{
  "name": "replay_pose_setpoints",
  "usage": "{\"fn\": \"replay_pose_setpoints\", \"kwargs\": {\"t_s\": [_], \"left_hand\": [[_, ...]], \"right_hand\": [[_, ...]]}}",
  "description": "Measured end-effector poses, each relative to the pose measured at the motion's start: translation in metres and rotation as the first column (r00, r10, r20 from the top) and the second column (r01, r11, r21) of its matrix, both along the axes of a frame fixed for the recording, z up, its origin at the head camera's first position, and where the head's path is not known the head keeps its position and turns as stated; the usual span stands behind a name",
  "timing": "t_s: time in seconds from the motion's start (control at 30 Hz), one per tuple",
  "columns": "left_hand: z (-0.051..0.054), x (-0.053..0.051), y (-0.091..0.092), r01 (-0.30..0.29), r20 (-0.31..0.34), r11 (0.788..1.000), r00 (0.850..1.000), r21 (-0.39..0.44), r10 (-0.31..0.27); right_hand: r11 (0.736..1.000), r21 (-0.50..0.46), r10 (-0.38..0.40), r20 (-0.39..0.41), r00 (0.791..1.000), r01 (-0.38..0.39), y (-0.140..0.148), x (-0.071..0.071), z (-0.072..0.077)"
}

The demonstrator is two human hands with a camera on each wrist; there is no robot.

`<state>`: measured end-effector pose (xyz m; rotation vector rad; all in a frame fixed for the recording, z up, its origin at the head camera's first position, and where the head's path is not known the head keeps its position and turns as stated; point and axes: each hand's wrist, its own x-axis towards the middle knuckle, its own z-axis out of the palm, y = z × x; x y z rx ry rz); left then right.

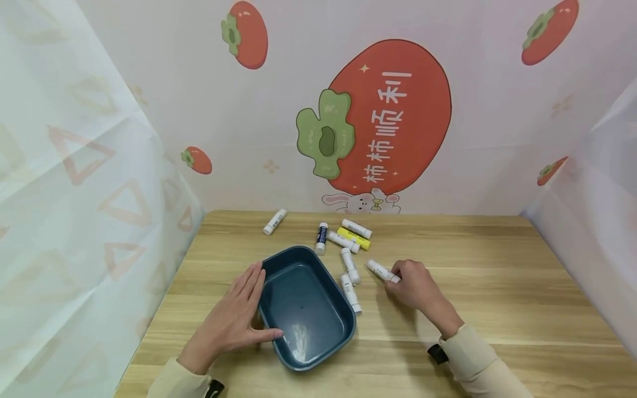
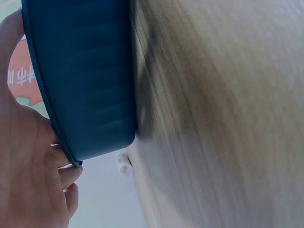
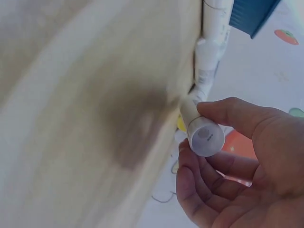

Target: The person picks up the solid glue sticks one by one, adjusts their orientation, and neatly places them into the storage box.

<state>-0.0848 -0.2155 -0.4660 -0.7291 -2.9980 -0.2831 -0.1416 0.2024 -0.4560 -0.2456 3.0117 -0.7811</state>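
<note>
Fingers [image 1: 250,283] straight, thumb [image 1: 267,335] spread: the left hand [image 1: 226,326] likely steadies the blue tray [image 1: 303,301] at its rim.
On my remote feed, the right hand [image 1: 418,287] pinches a white tube [image 1: 381,271] by its near end, right of the tray, perhaps keeping the rest clear; beyond, more tubes [image 1: 356,228] lie on the tabletop [image 1: 473,249].

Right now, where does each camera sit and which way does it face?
Head: worn on the head, facing forward and down at the table; left hand and right hand show.
Left wrist: worn there, facing the blue tray from outside; the left hand shows.
Right wrist: worn there, facing the white tube that the right hand pinches.
Shared: head and right wrist views both show that tube and the right hand.
</note>
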Motion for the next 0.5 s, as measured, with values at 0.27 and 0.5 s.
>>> {"fn": "replay_pose_setpoints", "kwargs": {"t_s": [0.27, 0.5], "left_hand": [[0.002, -0.001, 0.0, 0.004, 0.002, 1.0, 1.0, 0.008, -0.004], [0.0, -0.001, -0.001, 0.008, -0.002, 1.0, 1.0, 0.006, -0.008]], "right_hand": [[0.999, -0.006, 0.041, -0.016, 0.999, -0.041, 0.006, -0.004, 0.018], [0.997, -0.011, 0.081, -0.029, 0.996, -0.081, 0.007, -0.001, 0.024]]}}
